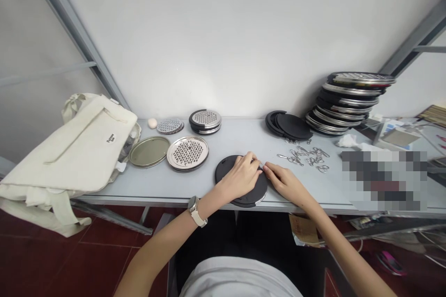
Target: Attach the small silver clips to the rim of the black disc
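Grip of both hands meets over a black round disc at the front edge of the tabletop.

The left hand [240, 176] rests on the black disc [241, 184], its fingertips pinched together on a small metal piece [260, 165]; the right hand [285, 182] pinches the same piece from the other side, fingertips touching the left's. Loose metal clips [306, 156] lie just beyond the right hand. A perforated steel disc [187, 153] and a plain round tray [149, 151] sit to the left, a stack of rimmed discs [348, 102] far right.

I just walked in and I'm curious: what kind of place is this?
Probably a small assembly workbench: a stack of round discs against the wall, loose metal clips on the table, and both hands on a black disc.
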Action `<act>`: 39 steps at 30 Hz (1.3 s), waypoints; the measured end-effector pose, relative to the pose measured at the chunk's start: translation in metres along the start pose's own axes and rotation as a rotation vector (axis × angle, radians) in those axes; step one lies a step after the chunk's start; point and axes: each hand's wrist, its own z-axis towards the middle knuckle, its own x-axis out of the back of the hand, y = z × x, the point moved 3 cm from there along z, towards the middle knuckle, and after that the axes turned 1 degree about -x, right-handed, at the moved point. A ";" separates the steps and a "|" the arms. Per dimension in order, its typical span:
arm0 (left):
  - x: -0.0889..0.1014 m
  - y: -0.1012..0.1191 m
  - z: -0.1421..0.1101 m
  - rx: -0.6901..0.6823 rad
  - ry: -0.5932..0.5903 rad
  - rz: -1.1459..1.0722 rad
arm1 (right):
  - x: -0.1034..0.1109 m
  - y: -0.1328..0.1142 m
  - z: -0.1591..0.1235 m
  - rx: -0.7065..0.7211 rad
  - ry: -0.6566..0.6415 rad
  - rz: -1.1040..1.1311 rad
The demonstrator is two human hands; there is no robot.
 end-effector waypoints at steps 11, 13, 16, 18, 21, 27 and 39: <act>-0.002 -0.001 0.000 -0.025 0.011 0.048 | -0.001 0.003 -0.001 -0.024 -0.028 0.050; -0.003 -0.001 0.000 -0.030 0.016 0.051 | -0.001 0.004 -0.001 -0.026 -0.034 0.057; -0.004 -0.001 0.000 -0.028 0.024 0.045 | -0.001 0.004 -0.001 -0.030 -0.039 0.067; -0.004 -0.002 0.000 -0.025 0.022 0.043 | -0.001 0.003 -0.001 -0.030 -0.038 0.069; -0.004 -0.001 0.000 -0.025 0.015 0.047 | -0.001 0.002 0.000 -0.032 -0.034 0.069; -0.004 -0.001 0.000 -0.008 0.010 0.023 | -0.001 0.003 0.000 -0.031 -0.033 0.066; -0.004 -0.001 0.000 0.001 0.010 0.023 | -0.001 0.003 0.000 -0.032 -0.031 0.064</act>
